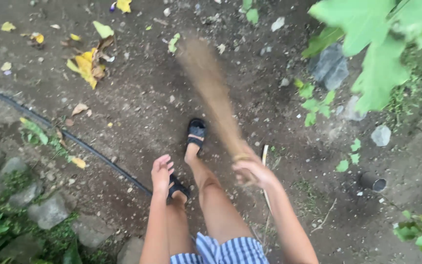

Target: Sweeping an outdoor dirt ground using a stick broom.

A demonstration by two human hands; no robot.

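Right hand [251,172] fisted around the bound end of a broom [211,90]; its blurred bristles reach up-left from the hand over bare dirt. Left hand [161,172] empty, fingers loosely spread, left of the broom, above a black hose [74,139]. 2 black sandals [196,132] near the broom.

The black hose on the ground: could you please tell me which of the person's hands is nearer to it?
Left. The left hand hangs open just above the black hose; the right hand grips the broom, farther right.

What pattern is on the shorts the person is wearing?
Blue and white vertical stripes on the shorts, seen at the bottom edge of the head view.
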